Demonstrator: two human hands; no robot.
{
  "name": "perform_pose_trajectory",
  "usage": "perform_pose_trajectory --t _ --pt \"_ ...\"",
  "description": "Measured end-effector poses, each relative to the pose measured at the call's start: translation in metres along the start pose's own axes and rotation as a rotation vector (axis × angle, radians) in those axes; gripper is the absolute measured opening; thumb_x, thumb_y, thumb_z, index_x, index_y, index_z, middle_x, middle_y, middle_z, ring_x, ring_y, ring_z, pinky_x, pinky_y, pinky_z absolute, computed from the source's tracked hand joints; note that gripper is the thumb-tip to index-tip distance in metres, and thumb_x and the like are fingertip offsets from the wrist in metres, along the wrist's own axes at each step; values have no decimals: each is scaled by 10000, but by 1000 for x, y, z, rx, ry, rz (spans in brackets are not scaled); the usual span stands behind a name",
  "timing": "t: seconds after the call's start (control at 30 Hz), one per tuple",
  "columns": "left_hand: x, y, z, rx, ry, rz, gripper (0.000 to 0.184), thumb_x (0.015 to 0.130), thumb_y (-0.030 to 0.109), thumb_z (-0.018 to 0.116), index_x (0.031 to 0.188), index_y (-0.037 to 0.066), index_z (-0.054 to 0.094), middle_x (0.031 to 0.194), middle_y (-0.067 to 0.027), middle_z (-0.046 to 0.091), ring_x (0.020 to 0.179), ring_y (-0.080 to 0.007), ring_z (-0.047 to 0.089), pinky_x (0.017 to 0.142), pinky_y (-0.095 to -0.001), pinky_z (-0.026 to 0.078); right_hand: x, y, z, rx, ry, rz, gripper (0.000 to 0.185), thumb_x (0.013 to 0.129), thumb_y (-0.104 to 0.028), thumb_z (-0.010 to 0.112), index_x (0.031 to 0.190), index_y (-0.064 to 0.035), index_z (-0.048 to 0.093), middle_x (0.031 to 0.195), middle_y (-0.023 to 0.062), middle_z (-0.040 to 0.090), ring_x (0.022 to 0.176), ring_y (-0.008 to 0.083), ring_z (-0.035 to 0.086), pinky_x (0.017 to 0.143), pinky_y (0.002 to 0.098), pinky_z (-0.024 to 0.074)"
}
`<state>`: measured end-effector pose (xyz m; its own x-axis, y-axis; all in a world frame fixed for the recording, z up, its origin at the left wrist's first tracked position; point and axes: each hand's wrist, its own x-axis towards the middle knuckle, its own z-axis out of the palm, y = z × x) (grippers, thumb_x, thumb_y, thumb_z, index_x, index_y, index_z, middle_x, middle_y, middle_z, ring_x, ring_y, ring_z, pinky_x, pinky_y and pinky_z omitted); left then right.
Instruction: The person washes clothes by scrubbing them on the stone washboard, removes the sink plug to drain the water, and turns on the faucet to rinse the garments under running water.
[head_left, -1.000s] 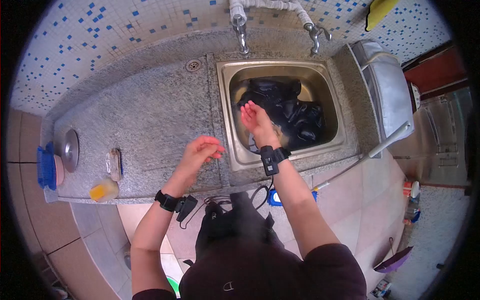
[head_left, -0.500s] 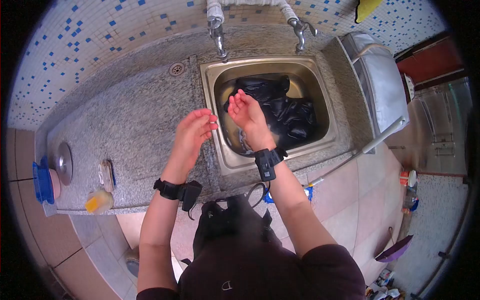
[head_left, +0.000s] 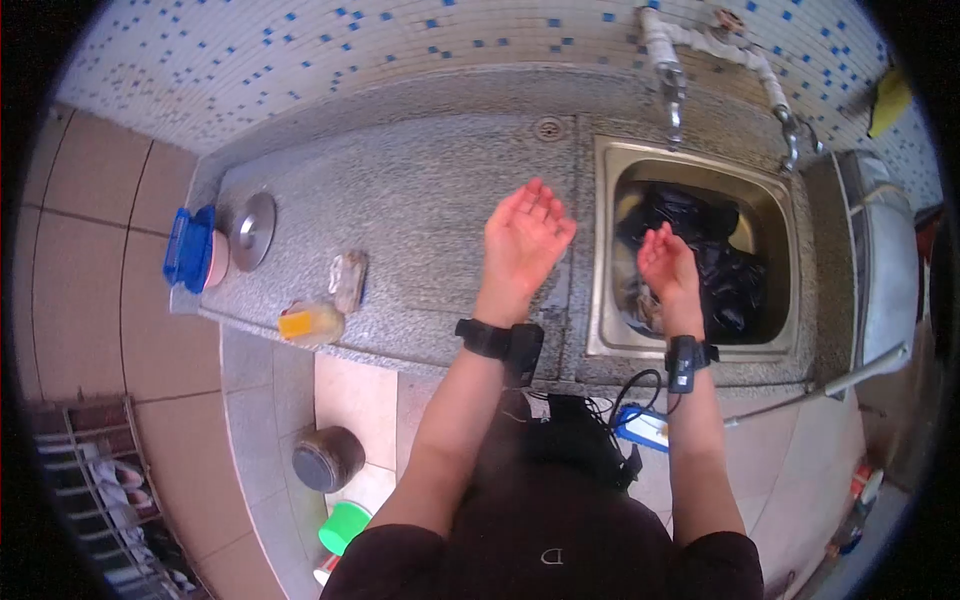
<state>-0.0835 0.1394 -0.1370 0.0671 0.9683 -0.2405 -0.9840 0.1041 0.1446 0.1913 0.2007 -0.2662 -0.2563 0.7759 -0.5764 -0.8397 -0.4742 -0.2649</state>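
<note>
My left hand [head_left: 525, 245] is palm up above the granite counter, left of the sink, with its fingers loosely spread and nothing in it. Over the left part of the metal sink [head_left: 604, 300] is my right hand [head_left: 668, 265], empty, its fingers slightly curled and apart. Dark wet cloth [head_left: 735, 270], apparently black clothing, lies bunched in the sink. Something pale beneath my right hand cannot be made out. Both wrists wear black strapped devices.
Two taps, a left one [head_left: 674, 105] and a right one [head_left: 790, 140], stand behind the sink. On the counter are a round metal lid [head_left: 254, 232], a brush-like object [head_left: 348, 280] and a yellow-labelled container [head_left: 312, 324]. A long-handled brush [head_left: 640, 427] leans at the front.
My view has swung left, so the sink sits farther right. My hands have moved apart, and the left palm has turned upward with its fingers more spread.
</note>
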Motion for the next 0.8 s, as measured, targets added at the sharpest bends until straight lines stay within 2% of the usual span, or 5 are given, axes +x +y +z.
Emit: perform_pose_trajectory --t 0.47,0.6,0.67,0.73,0.8 --pt "-42 62 25 -216 -167 194 340 1016 338 497 1116 39 623 1016 -86 633 940 -229 572 879 -387 448 15 51 13 -98 25 90 181 934 -116 636 1099 -171 686 907 -18 724 981 176 678 827 344 537" --pt "-36 69 11 -88 -198 154 311 1011 296 518 1144 40 635 1057 -91 678 948 -235 614 888 -390 464 -28 51 35 -1006 -17 -89 188 936 -120 639 1115 -116 696 975 35 735 937 170 680 810 326 528" --pt "-35 76 -3 63 -151 86 278 1011 250 529 1166 47 640 1074 -89 703 948 -226 648 883 -393 492 21 20 -57 -1730 -286 -451 179 909 -105 653 1078 -80 710 987 60 738 906 178 679 802 315 534" --pt "-31 81 -23 193 -54 48 251 1015 213 538 1184 59 641 1067 -81 714 940 -208 666 856 -385 521 33 -30 -106 -1747 -215 -85 206 872 -111 683 1070 -73 723 965 88 735 886 205 682 812 297 540" --pt "-27 82 -38 233 -9 19 240 1018 201 541 1189 65 641 1058 -76 715 933 -197 669 834 -378 536 37 -62 -115 -1912 -198 -156 252 859 -142 700 1105 -87 718 983 101 731 918 215 683 833 306 541"
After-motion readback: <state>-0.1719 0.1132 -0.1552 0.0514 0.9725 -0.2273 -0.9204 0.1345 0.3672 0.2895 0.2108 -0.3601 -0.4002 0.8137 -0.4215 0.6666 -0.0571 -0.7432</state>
